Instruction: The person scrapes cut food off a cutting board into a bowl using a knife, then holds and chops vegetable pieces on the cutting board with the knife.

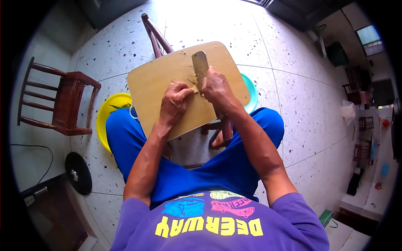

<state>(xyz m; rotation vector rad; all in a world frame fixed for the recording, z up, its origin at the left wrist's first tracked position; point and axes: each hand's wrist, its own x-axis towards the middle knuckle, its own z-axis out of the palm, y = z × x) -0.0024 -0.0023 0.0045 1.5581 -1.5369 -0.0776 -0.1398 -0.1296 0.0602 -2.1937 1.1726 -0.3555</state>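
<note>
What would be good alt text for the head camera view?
Seen from above, a right hand grips a broad-bladed knife over a tan board, while the left hand holds a small pale piece beside the knife. A yellow basin shows at the board's left, a turquoise basin at its right.

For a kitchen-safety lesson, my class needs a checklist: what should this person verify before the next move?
1. Broad metal cleaver held in the right hand: ok.
2. Small pale piece steadied by the left hand on the light-brown, round-cornered board: ok.
3. Left fingertips well clear of the blade: not ok, they look close beside it.
4. Board free of loose scraps: not ok, small bits lie near the cleaver.
5. Cutting edge touching the piece: cannot tell.
6. Contents of the round turquoise plastic basin known: cannot tell, the board hides most of it.
</note>
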